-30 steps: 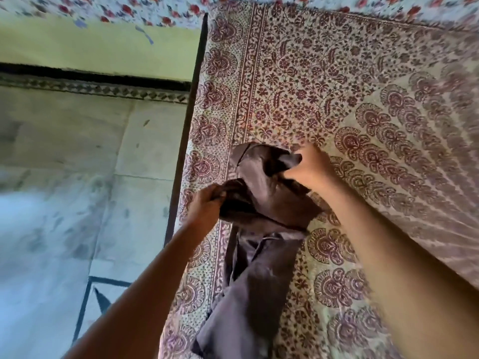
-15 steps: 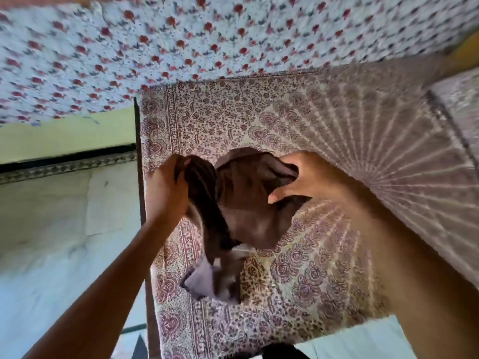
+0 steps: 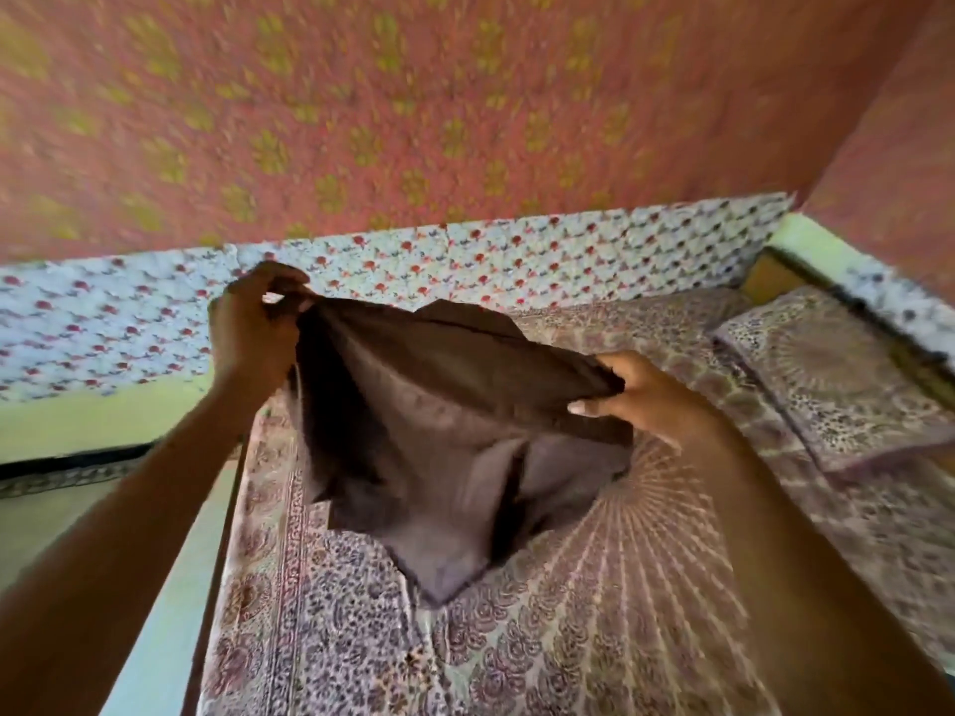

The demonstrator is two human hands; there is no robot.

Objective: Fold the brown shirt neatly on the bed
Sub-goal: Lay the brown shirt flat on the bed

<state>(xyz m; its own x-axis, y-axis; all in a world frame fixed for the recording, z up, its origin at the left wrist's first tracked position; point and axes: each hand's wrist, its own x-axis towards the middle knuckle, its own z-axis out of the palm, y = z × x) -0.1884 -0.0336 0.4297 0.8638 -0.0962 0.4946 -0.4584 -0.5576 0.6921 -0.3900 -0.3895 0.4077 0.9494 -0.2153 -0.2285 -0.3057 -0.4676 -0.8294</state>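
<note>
Head camera shows me both hands holding the brown shirt [image 3: 444, 436] up above the bed [image 3: 594, 638], its lower point hanging close to the patterned sheet. My left hand [image 3: 253, 328] pinches one top corner, raised on the far left; my right hand [image 3: 641, 400] clenches the opposite edge, lower. I judge they hold it apart so it hangs open before being laid flat for folding.

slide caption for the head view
Both hands, left hand and right hand, hold the brown shirt above the bed.
</note>
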